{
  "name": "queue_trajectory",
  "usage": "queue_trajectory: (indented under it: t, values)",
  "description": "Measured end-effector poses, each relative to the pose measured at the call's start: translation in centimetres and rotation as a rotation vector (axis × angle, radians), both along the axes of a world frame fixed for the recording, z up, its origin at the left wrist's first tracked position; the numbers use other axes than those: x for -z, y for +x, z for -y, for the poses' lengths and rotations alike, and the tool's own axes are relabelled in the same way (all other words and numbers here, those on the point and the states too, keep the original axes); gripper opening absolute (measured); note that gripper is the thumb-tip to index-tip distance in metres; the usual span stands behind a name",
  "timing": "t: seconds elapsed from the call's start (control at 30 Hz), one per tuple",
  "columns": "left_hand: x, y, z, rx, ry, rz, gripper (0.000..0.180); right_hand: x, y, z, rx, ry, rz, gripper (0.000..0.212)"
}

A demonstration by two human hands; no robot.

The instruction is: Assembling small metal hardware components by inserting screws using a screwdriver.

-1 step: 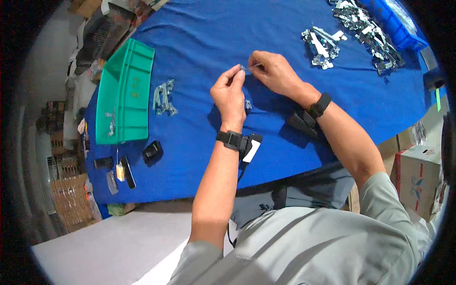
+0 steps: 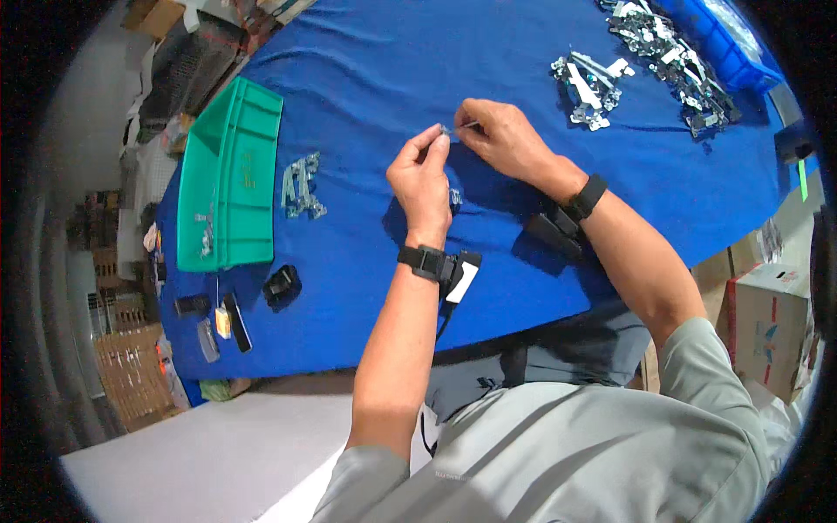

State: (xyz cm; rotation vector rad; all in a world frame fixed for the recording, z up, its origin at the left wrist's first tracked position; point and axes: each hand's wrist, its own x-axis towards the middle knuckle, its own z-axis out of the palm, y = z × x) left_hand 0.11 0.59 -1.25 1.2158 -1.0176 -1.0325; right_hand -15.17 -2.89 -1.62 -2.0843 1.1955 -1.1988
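My left hand (image 2: 423, 179) and my right hand (image 2: 501, 139) meet above the blue-covered table (image 2: 366, 78). Between their fingertips they pinch a small metal part (image 2: 453, 129); its thin end pokes toward my right fingers. Each wrist carries a black band with a small device. A few more small metal pieces (image 2: 455, 199) lie on the cloth just under my left hand.
A green tray (image 2: 231, 174) stands at the left, with a small heap of metal clips (image 2: 301, 187) beside it. More metal parts (image 2: 588, 83) lie at the upper right near a blue bin (image 2: 724, 44). Black gadgets (image 2: 281, 286) sit by the near-left edge. A cardboard box (image 2: 772, 322) is at the right.
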Motion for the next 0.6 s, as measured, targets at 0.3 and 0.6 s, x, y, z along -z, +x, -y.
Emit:
queue_trajectory:
  t: [0.3, 0.6]
  values:
    - [-0.04, 0.03, 0.30, 0.006, -0.059, -0.047, 0.019, -0.40, 0.33, 0.53, -0.028, 0.093, 0.021, 0.014]
    - [-0.29, 0.15, 0.10, 0.038, -0.035, -0.041, 0.022, -0.17, 0.40, 0.59, -0.017, 0.043, 0.061, 0.014]
